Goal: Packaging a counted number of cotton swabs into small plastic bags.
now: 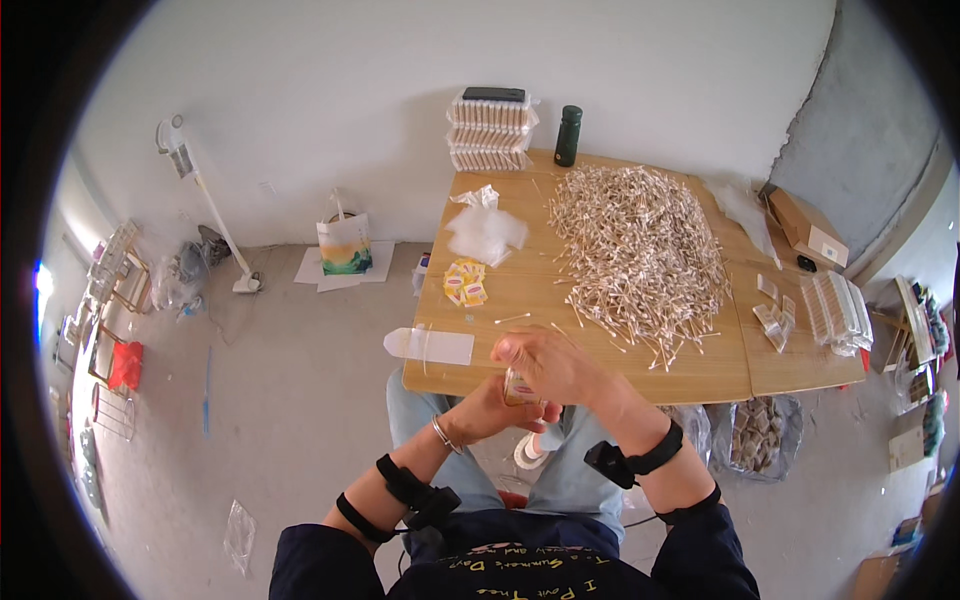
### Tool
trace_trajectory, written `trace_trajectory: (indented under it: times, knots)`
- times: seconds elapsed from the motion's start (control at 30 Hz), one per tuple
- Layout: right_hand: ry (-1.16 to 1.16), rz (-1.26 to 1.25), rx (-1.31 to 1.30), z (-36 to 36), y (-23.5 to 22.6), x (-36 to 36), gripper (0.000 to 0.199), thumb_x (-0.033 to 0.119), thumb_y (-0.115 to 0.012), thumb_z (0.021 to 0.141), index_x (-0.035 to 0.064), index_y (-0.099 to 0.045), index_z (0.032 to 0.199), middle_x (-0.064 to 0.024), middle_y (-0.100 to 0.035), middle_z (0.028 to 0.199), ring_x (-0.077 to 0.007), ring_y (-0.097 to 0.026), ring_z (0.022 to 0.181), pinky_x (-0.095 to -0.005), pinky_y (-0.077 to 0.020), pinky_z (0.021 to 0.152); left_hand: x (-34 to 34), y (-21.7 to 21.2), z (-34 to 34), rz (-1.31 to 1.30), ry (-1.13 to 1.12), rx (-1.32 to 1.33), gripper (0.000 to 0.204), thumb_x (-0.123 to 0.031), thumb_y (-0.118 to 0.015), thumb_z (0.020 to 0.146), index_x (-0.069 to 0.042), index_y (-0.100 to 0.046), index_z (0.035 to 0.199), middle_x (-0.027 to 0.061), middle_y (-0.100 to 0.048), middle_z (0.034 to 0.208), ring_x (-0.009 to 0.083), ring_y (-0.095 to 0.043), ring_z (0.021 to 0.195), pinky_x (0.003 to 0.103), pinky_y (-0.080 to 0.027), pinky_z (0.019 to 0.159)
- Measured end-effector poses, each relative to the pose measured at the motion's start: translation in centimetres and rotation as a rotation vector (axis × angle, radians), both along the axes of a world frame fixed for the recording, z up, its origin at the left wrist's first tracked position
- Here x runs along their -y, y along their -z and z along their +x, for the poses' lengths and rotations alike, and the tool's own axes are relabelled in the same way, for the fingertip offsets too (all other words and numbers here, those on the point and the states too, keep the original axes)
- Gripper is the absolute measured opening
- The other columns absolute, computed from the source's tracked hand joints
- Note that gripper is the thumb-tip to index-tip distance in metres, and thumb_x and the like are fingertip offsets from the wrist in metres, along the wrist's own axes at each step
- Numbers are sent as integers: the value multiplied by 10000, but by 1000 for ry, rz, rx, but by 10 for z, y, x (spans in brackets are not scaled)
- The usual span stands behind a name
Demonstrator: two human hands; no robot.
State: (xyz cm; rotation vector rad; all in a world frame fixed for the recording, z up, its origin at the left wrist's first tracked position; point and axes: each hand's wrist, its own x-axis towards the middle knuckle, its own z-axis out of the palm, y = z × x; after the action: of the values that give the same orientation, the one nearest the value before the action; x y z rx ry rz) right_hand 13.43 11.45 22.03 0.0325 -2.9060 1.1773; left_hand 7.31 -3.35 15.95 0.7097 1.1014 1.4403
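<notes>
In front of the table's near edge, my left hand (482, 410) is closed round a small pack (519, 389) with a yellow and red label. My right hand (560, 366) is bent over the pack's top, its fingers curled; what they pinch is hidden. Just left of my hands lies a white card (448, 346) with a pointed end and thin swabs or sticks across it. Loose yellow labels (465, 282) lie farther back, below a heap of clear plastic bags (486, 236). A large pile of cotton swabs (640, 260) covers the middle of the table.
Stacked swab packs (490, 130) and a dark green bottle (568, 136) stand at the table's back edge. More packs (838, 312) and a cardboard box (808, 228) are at the right. Below the table sits a plastic-lined container (760, 437) of brown packs.
</notes>
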Motion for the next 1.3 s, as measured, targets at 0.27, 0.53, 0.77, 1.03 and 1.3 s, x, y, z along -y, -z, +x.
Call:
trace_trajectory:
  times: [0.27,0.53,0.77,1.03,1.3]
  knots:
    - [-6,-184,469,0,-3,4,664,512,-283,1012,-24,-653,881,-210,-660,819,-316,-673,779,-419,-513,728,1,3,-1,53,9,-50,246,-67,-666,868,-21,-604,1101,85,-662,997,186,-647,920,340,-576,805]
    - [-54,41,-496,23,17,-13,183,64,-722,760,62,-692,941,-78,-648,1013,-263,-602,934,-356,-523,728,13,1,-13,3,-40,-20,190,-83,-654,873,-56,-608,1055,42,-650,968,146,-632,933,320,-576,785]
    - [77,133,-632,27,30,3,219,46,-754,700,90,-701,907,-30,-623,952,-243,-587,897,-337,-527,703,12,1,-15,-16,-77,-79,163,-88,-649,884,-59,-613,1039,28,-647,944,114,-628,896,298,-581,765]
    - [73,133,-608,26,34,10,156,-15,-720,703,64,-651,819,-54,-614,928,-266,-588,882,-357,-506,716,14,8,-15,-32,-143,-153,202,-48,-660,866,-7,-596,1054,50,-654,949,125,-641,857,303,-582,746]
    - [113,17,-605,24,37,11,194,4,-733,713,60,-617,859,-62,-598,949,-273,-582,844,-363,-504,692,14,13,-18,-62,-86,-318,197,-49,-674,851,3,-595,1024,45,-656,917,99,-633,799,261,-539,708]
